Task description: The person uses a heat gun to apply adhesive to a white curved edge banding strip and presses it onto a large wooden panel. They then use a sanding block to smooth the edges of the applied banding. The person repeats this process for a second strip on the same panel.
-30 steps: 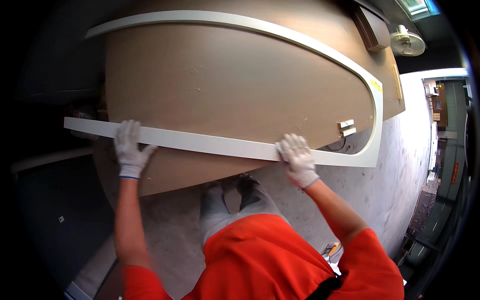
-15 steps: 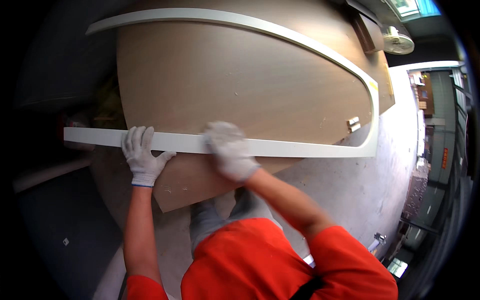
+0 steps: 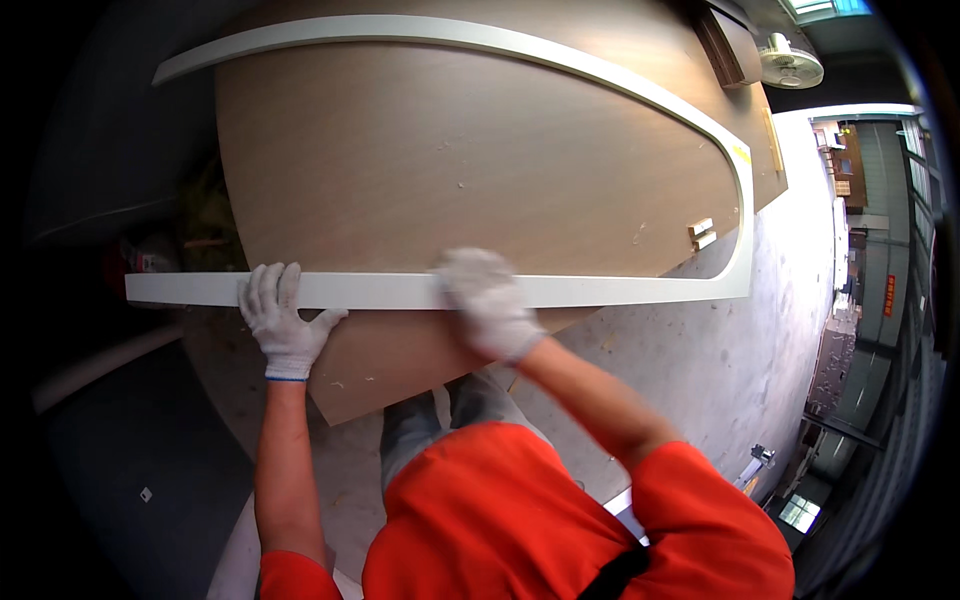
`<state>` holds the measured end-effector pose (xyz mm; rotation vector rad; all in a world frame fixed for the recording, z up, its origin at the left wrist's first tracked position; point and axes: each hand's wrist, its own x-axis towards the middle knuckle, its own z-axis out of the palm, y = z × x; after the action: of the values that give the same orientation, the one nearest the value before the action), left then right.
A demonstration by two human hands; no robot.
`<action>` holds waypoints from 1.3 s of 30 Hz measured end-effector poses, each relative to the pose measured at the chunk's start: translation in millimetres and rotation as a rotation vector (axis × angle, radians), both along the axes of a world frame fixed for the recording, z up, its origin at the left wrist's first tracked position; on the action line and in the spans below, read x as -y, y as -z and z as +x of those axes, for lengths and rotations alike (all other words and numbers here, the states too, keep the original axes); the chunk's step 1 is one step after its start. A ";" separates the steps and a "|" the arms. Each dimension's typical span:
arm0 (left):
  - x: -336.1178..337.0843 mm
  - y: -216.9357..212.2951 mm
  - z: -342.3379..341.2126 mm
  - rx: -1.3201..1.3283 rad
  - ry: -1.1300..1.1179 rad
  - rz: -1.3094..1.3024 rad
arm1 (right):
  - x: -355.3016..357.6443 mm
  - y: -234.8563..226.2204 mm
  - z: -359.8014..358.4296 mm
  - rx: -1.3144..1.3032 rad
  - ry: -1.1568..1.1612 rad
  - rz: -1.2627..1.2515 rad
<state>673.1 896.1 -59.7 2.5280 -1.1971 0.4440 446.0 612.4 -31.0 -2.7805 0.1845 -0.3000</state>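
Observation:
A white U-shaped frame (image 3: 610, 291) with a rounded right-hand end lies on a large brown board (image 3: 400, 170). My left hand (image 3: 284, 325), in a pale knitted glove, rests on the left part of its near straight strip. Those fingers reach across the strip, and the thumb is spread to the right. Farther right along the same strip is my gloved right hand (image 3: 490, 305), smeared by motion. Its palm and fingers lie over the white surface. Whether anything is under that hand is hidden.
Two small pale blocks (image 3: 702, 235) lie inside the frame's right end. Wood shavings dot the board. A fan (image 3: 791, 66) stands at the far right, close to a brown box-shaped piece (image 3: 728, 50). At lower left is a dark panel (image 3: 140, 460).
My right hand has slid a little to the right along the near strip. The left hand keeps its place on the strip. The whole view has shifted slightly.

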 end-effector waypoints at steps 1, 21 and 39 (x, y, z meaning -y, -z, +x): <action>-1.2 -1.2 -2.5 -0.010 -0.008 0.006 | 35.5 -1.8 -39.8 0.004 0.041 -0.065; -155.9 41.4 193.8 -0.596 -0.811 -0.829 | -0.8 6.0 -10.7 -0.102 0.074 -0.170; -208.6 38.0 240.3 -0.917 -0.802 -1.059 | -118.2 2.3 115.4 -0.166 0.052 -0.096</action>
<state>913.4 1104.7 -97.7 1.7116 0.3746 -0.0032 561.4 730.7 -33.3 -2.8996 0.2903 -0.0921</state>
